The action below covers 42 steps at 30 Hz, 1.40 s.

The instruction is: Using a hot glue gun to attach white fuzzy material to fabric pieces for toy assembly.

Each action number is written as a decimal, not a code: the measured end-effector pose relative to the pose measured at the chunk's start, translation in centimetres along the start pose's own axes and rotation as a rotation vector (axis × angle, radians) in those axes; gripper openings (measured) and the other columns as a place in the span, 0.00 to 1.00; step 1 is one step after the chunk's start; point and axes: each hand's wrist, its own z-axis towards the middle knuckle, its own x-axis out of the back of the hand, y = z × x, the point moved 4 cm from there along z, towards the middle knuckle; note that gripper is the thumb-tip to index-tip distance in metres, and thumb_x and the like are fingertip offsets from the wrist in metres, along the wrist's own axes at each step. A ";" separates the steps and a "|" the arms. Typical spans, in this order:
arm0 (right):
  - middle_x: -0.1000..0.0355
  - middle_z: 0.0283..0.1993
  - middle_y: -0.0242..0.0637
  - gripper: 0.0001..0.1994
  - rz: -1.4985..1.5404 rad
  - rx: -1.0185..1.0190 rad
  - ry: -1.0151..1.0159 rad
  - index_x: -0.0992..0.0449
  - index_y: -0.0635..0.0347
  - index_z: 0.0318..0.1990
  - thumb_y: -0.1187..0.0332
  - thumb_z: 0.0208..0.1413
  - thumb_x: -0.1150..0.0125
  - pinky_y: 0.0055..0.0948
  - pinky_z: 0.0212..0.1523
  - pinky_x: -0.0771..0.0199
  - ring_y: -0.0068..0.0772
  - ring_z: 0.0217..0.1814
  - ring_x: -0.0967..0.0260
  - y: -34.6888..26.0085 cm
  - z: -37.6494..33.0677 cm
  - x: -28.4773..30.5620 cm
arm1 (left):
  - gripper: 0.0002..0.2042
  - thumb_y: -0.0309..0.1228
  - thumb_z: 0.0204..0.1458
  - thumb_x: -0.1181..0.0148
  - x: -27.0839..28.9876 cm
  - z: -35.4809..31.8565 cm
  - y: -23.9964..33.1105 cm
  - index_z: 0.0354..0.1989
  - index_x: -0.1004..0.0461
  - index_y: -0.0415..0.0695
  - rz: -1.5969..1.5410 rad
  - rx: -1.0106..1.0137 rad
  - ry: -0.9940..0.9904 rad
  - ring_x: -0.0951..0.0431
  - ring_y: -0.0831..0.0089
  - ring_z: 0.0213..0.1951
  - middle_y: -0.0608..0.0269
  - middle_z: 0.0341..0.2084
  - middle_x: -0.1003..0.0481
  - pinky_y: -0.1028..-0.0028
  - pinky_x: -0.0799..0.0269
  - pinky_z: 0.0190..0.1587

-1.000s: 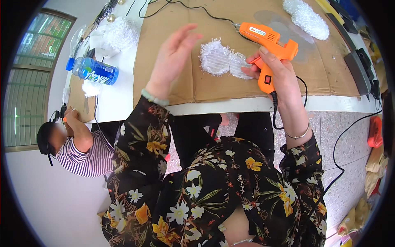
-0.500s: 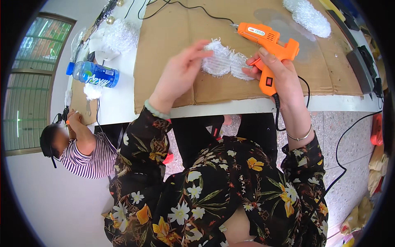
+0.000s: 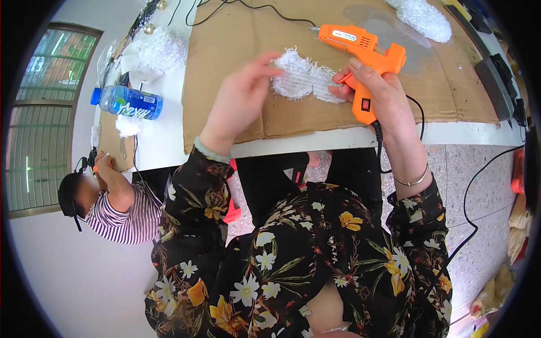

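At upper centre in the frame, a tinsel piece (image 3: pixel 301 80) lies on the cardboard (image 3: pixel 225 42) between the left hand (image 3: pixel 239 96) and the glue gun (image 3: pixel 366 56) in the right hand (image 3: pixel 389 98). A tinsel bundle (image 3: pixel 426 23) lies at upper right, a bottle (image 3: pixel 129 103) on the table (image 3: pixel 169 132) at upper left.

The scene was bright and fairly even. Daylight showed through the window (image 3: pixel 59 65) on the left, its panes pale, and the wall (image 3: pixel 73 270) below looked a cool white. Shadows on the cardboard (image 3: pixel 225 62) were soft and faint. The left hand (image 3: pixel 236 101) was slightly smeared by motion, while the gun (image 3: pixel 372 56) came out crisp. The fisheye bowed the window and the table (image 3: pixel 315 139) edge; blackness closed round the view, and the clutter (image 3: pixel 497 293) at the right rim looked dim and soft.
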 end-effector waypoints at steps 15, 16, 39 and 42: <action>0.28 0.31 0.37 0.12 -0.130 0.058 -0.091 0.29 0.67 0.37 0.64 0.59 0.47 0.28 0.41 0.25 0.22 0.30 0.32 -0.2 0.2 0.1 | 0.17 0.20 0.50 0.52 -0.5 -0.3 -0.6 0.49 0.30 0.43 0.096 -0.064 0.069 0.24 0.67 0.32 0.62 0.35 0.23 0.72 0.30 0.38; 0.28 0.32 0.36 0.12 -0.140 0.045 -0.127 0.29 0.67 0.37 0.63 0.59 0.46 0.27 0.40 0.26 0.22 0.30 0.32 -0.2 -0.1 -0.3 | 0.16 0.21 0.49 0.50 -0.1 -0.5 -1.3 0.48 0.29 0.43 -0.080 0.067 0.097 0.24 0.65 0.32 0.61 0.33 0.23 0.70 0.29 0.37; 0.29 0.29 0.30 0.15 -0.679 -0.217 -0.338 0.29 0.64 0.42 0.61 0.55 0.40 0.21 0.29 0.31 0.18 0.28 0.33 0.0 0.7 -3.6 | 0.15 0.23 0.45 0.43 0.6 0.3 -5.5 0.44 0.29 0.39 -0.236 0.380 0.126 0.26 0.77 0.25 0.62 0.23 0.24 0.77 0.30 0.31; 0.30 0.29 0.30 0.16 -0.665 -0.186 -0.324 0.29 0.64 0.41 0.60 0.54 0.40 0.21 0.29 0.31 0.18 0.28 0.33 0.1 0.9 -4.1 | 0.15 0.23 0.45 0.43 0.4 0.3 -5.7 0.44 0.30 0.39 -0.271 0.379 0.127 0.27 0.78 0.25 0.62 0.23 0.24 0.77 0.31 0.31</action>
